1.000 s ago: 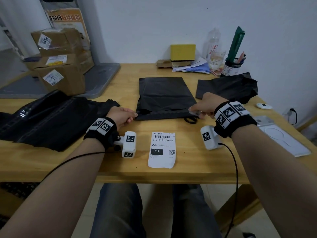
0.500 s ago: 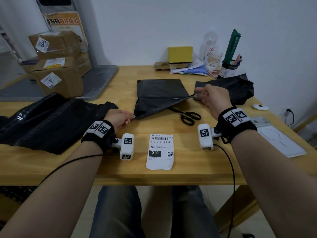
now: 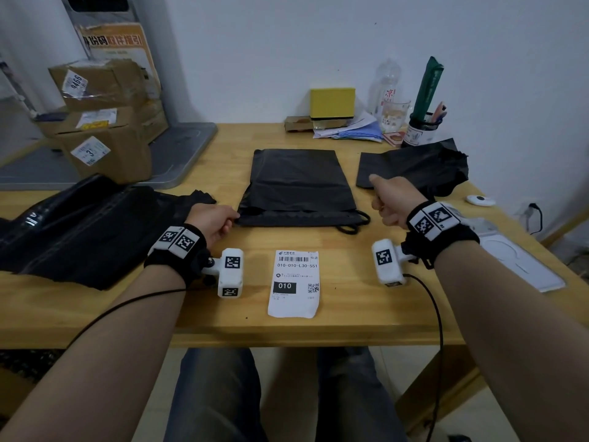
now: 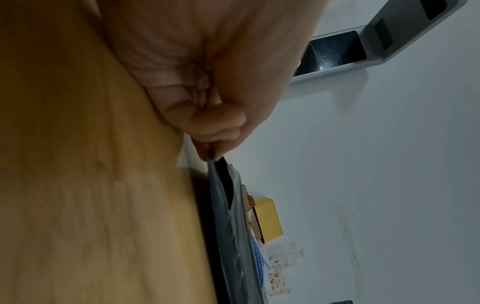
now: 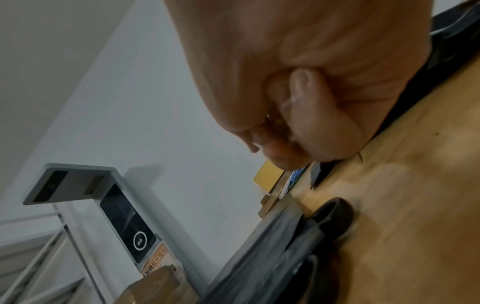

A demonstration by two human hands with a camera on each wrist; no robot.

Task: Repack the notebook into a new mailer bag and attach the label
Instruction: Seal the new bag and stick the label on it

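A black mailer bag [image 3: 296, 186] lies flat in the middle of the wooden table [image 3: 350, 314]. My left hand [image 3: 220, 220] pinches its near-left corner, and the left wrist view shows thumb and finger of this left hand [image 4: 207, 127] closed on the bag's edge [image 4: 226, 205]. My right hand [image 3: 385, 199] hovers just right of the bag with fingers curled into a fist, and I see nothing in this right hand [image 5: 298, 115]. The white shipping label [image 3: 294, 282] lies near the front edge between my wrists. No notebook is visible.
Black scissors [image 3: 352, 226] poke out from under the bag's near-right corner. A torn black bag [image 3: 414, 167] lies at the right, a heap of black bags [image 3: 79, 224] at the left. Cardboard boxes [image 3: 105, 138], a yellow box [image 3: 331, 102], a pen holder [image 3: 420, 129] and a white pad [image 3: 516, 260] ring the table.
My right hand lifted the bag's near-right corner up and back, baring the scissors, then let go and drew off to the right. The bag lies flat again. My left hand kept its pinch.
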